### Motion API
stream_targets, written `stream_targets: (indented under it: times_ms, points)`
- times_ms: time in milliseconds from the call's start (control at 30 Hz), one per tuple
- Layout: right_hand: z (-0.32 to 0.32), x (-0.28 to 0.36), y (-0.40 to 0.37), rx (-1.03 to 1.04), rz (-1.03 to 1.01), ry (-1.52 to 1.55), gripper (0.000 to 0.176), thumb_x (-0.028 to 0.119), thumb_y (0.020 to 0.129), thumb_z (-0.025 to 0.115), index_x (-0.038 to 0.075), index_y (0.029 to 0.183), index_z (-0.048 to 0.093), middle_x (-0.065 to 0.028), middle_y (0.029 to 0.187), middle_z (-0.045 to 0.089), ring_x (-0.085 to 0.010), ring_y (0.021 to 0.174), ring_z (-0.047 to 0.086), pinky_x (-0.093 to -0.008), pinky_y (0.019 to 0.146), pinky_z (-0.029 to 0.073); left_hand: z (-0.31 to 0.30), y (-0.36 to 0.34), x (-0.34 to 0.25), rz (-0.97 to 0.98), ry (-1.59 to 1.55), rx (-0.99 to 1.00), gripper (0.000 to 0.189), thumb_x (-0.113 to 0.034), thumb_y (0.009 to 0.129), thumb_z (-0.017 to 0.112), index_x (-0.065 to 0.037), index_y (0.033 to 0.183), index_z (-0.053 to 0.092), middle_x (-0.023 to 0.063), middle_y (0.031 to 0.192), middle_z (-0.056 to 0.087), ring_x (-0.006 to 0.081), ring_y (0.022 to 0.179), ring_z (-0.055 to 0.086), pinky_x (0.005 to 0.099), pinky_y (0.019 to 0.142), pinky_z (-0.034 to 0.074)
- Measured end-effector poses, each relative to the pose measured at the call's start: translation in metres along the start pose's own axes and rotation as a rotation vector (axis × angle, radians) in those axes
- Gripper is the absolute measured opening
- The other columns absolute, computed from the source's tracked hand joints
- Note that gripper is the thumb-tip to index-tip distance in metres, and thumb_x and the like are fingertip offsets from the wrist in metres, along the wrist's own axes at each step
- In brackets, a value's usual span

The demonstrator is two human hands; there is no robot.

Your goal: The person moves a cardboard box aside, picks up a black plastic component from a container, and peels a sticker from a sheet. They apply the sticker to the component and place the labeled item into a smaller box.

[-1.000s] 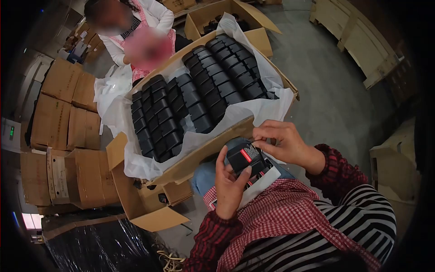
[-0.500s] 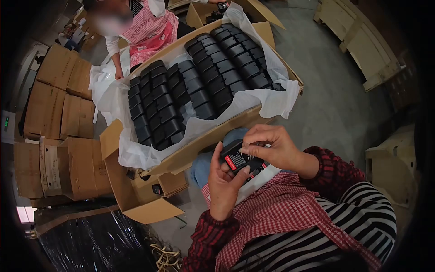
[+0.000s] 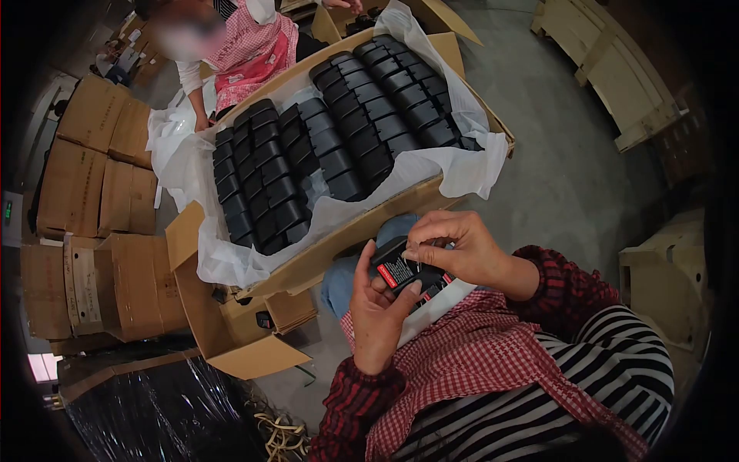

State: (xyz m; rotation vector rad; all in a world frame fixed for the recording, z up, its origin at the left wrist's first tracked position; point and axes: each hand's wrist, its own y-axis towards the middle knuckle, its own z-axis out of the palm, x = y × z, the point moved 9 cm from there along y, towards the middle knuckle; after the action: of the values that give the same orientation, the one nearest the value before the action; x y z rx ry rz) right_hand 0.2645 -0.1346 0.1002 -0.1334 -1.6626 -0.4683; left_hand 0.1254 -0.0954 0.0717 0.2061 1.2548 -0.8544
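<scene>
co-worker's face (image 3: 178, 35) blurred, label (image 3: 399, 270) print unreadable

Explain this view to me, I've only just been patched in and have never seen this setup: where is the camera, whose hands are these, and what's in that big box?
There is no machine here. One camera sits on a person's head and looks down at their own two bare hands. The left hand grips a small black part with a red and white label, held above the lap. The right hand pinches at the part's top edge with its fingertips; what exactly it pinches is too small to tell. In front of them stands a large open cardboard box lined with a white plastic sheet and filled with rows of similar parts. Across the box is another person in a pink checked apron. More cartons are stacked on the left.
</scene>
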Motion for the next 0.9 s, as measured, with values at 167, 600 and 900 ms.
stream_targets:
  times_ms: [167,600,900]
  points:
    - [0.0002,-0.0025,-0.0004,0.005,0.023,0.034,0.013,0.005,0.078,0.075,0.001,0.09,0.07,-0.0063,0.084,0.066,-0.0131,0.075,0.062,-0.0253,0.063,0.049,0.0,-0.0012,0.0,-0.002,0.007,-0.009,0.08,0.008,0.08,0.065,-0.001,0.145,0.021,0.0125,0.108,0.063,0.017,0.098,0.062,0.0316,0.085,0.055]
    - [0.0005,-0.0049,-0.0013,-0.011,0.036,0.013,0.013,0.005,0.077,0.074,0.002,0.09,0.07,-0.0066,0.085,0.066,-0.0131,0.074,0.062,-0.0251,0.063,0.05,0.0004,-0.0011,0.0014,-0.006,0.009,-0.006,0.079,0.009,0.08,0.064,-0.002,0.145,0.022,0.012,0.107,0.062,0.017,0.099,0.062,0.0317,0.085,0.055]
    - [0.0012,-0.0035,-0.0007,-0.005,0.048,-0.011,0.012,0.006,0.077,0.073,0.002,0.089,0.071,-0.0073,0.084,0.066,-0.0149,0.075,0.064,-0.026,0.064,0.05,-0.0012,-0.0007,0.0024,-0.01,0.009,-0.009,0.078,0.008,0.08,0.065,-0.002,0.145,0.022,0.0115,0.108,0.062,0.0169,0.099,0.062,0.0311,0.083,0.056]
